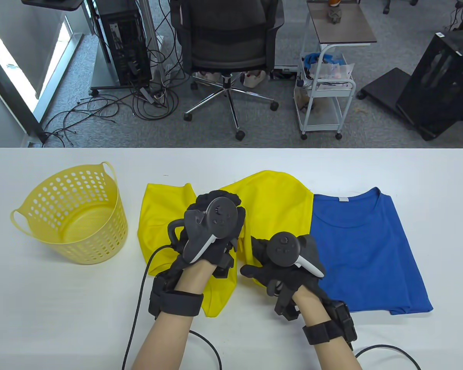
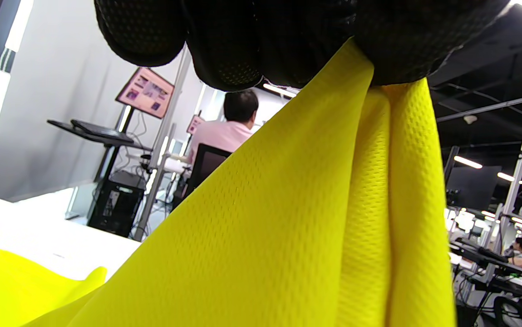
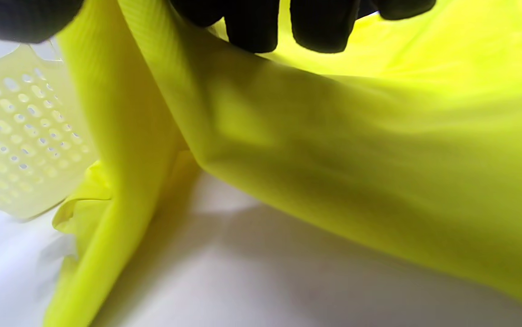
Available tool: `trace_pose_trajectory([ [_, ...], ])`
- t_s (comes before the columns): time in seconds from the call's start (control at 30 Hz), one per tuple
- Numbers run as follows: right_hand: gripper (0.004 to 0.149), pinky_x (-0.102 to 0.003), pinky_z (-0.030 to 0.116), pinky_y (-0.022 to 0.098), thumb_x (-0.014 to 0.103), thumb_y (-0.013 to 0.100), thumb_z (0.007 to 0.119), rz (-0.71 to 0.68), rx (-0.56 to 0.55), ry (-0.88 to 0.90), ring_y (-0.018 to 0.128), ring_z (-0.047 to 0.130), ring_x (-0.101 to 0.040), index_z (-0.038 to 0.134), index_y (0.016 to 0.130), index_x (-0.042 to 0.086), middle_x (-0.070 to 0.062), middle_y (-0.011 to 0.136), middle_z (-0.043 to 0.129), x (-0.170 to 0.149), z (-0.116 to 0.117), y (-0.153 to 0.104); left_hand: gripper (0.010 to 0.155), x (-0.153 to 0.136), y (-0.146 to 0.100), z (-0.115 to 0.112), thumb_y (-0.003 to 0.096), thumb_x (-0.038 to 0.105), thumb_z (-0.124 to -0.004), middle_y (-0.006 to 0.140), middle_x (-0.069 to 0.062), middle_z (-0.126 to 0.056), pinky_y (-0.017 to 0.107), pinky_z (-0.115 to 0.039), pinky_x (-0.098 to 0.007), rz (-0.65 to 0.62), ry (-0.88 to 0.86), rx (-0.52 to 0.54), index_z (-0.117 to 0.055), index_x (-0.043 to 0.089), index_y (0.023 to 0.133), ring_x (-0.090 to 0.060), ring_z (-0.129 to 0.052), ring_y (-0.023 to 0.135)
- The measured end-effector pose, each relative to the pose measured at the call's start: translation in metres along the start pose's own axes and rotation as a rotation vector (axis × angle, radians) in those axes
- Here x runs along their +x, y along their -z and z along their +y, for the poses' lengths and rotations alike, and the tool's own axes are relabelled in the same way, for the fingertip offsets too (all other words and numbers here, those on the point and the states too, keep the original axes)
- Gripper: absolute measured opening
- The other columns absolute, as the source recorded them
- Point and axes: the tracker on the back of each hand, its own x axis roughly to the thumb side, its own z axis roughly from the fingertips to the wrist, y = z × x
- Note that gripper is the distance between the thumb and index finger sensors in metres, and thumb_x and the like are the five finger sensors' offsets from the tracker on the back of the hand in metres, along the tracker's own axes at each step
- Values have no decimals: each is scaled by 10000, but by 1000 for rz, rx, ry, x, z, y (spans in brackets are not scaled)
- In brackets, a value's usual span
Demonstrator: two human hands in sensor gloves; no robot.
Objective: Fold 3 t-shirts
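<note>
Both hands grasped the yellow t-shirt (image 1: 277,200) at table (image 1: 428,185) centre: the left hand (image 1: 212,231) bunched its fabric, the right hand (image 1: 285,262) pinched a near edge. Its right side overlapped the flat blue t-shirt (image 1: 366,250). A yellow basket (image 1: 73,216) stood left.

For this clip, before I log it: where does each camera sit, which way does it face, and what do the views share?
Table view: overhead, facing down; shows left hand, right hand, forearms, yellow t-shirt, blue t-shirt, basket.
Left wrist view: under the left hand, looking up and outward past gripped yellow cloth into the office.
Right wrist view: under the right hand, low over the table; fingers hold yellow cloth.
Shared: the yellow t-shirt in all three; the basket in table and right wrist views.
</note>
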Motion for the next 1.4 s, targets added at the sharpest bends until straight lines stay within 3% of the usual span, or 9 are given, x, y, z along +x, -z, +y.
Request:
trace_pose_trajectory([
  [0.13,952,-753,380,695,624,325,754,38,-77,-45,1005,506,-507,389,1045,118,-186,1101,448,18,14,-2,411,-6,0,3,403,515,-774,814,36,-803,601,-732,-430,16,0,5,-811,344,776,-203,-797,780],
  [0.27,947,-763,365,691,622,324,760,117,-181,-91,989,528,-516,415,1037,103,-200,1090,473,31,22,-1,412,-13,-3,5,403,514,-775,813,36,-804,600,-733,-430,24,-20,9,-812,343,776,-202,-799,777],
  [0.43,750,-751,407,686,493,399,793,220,-281,-143,943,663,-466,520,1005,146,-147,1040,610,36,32,7,414,-24,-8,9,401,520,-775,808,36,-808,596,-737,-428,35,-25,16,-812,343,774,-201,-804,772],
  [0.63,458,-731,445,694,408,437,794,288,-330,-244,860,825,-391,757,863,245,-27,863,874,35,33,12,411,-44,-12,25,402,519,-774,803,34,-812,594,-738,-429,64,-36,47,-815,341,771,-201,-807,768],
  [0.97,420,-724,454,699,404,434,793,353,-298,-339,847,840,-373,771,831,269,-4,823,893,23,31,17,410,-79,-18,50,407,516,-763,800,23,-808,592,-735,-430,130,-50,101,-811,331,770,-218,-803,762],
  [1.17,419,-721,460,699,395,432,791,375,-298,-413,850,838,-370,769,832,271,-2,828,889,11,18,13,408,-106,-21,56,410,515,-754,798,20,-808,592,-735,-430,185,-44,113,-811,329,768,-218,-804,759],
  [1.4,420,-717,472,698,377,429,777,363,-361,-432,850,835,-366,763,835,274,0,832,882,6,-15,4,407,-129,-25,59,413,514,-747,797,16,-809,591,-735,-432,239,-50,108,-812,325,767,-219,-804,758],
])
